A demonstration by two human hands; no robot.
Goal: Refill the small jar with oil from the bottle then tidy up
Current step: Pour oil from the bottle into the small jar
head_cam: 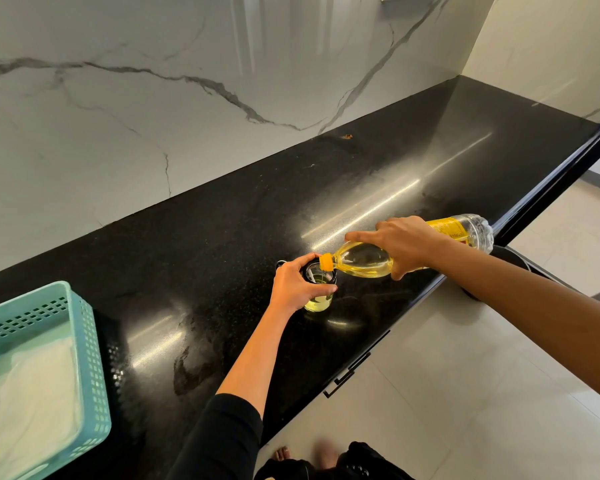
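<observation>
Teal basket point(84, 341) far left, counter point(222, 237) around jar point(319, 299)

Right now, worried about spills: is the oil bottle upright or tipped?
Tipped: the clear plastic oil bottle lies nearly level, orange neck over the small glass jar.

The bench point(378, 174) was a long slab of black speckled stone, polished enough to throw back pale streaks of light, and it ran along a white marble-veined wall into a far corner. Dull smears marked its surface toward the near end. On it, close to the front edge, stood the small jar point(318, 299), a clear glass one with yellow oil in its lower part. At the near left sat a teal plastic basket point(84, 341) with perforated sides, holding something pale and folded (cloth or paper, hard to tell which). A tiny orange-brown speck point(347, 136) lay far back, just beside the wall.
</observation>
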